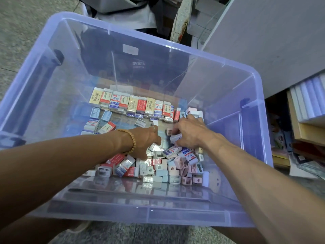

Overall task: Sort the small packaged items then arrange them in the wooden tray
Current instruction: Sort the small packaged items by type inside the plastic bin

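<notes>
Both my hands reach down into a clear blue plastic bin (219, 73). A neat row of packaged erasers (133, 104) stands along the far side of its floor. A loose heap of erasers and pastel sharpeners (168, 166) lies at the near side. My left hand (145, 140), with a bead bracelet and a ring, hangs over the heap with its fingers curled down; what they hold is hidden. My right hand (189, 132) grips a small white packaged item (175, 138) at the heap's far edge. No wooden tray is in view.
A few loose erasers and blue sharpeners (98, 120) lie at the bin's left. A grey cabinet (272, 41) stands at the right, with stacked books and boxes (306, 120) under it. Dark bags and clutter (140, 13) sit behind the bin. The floor is speckled stone.
</notes>
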Demonstrator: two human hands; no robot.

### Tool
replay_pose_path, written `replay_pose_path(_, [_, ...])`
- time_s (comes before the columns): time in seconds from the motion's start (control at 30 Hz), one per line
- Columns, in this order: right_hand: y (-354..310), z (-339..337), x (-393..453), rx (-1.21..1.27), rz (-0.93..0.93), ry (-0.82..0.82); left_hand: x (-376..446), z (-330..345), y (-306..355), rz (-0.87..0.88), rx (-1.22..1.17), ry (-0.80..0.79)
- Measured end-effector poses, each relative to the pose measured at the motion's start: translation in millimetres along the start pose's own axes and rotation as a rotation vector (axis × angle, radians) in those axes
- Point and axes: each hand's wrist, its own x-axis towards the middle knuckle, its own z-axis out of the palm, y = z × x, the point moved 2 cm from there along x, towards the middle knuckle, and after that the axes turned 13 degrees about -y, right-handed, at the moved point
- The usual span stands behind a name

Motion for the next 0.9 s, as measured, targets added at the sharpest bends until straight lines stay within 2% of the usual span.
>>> replay_pose_path(0.17, [1,3,-3,-0.002,0.001,-0.067,-5,0,-1,0.008,-0.049,0.035])
replay_pose_path(0.27, [-3,7,-1,0.145,-0.056,-0.148,-8,-1,3,0.029,-0.074,0.061])
replay_pose_path(0.37, [-9,10,0,0.229,-0.054,-0.238,-9,3,9,0.049,-0.031,0.027])
replay_pose_path(0.5, [-9,6,1,0.225,-0.062,-0.29,-9,3,5,0.015,-0.002,-0.009])
replay_pose_path(0.8, [-12,11,1,0.377,-0.125,-0.238,-36,-25,-2,-0.052,-0.298,0.052])
replay_pose_path(0.9, [-12,6,-1,0.404,-0.152,-0.173,-54,-26,0,-0.085,-0.384,0.042])
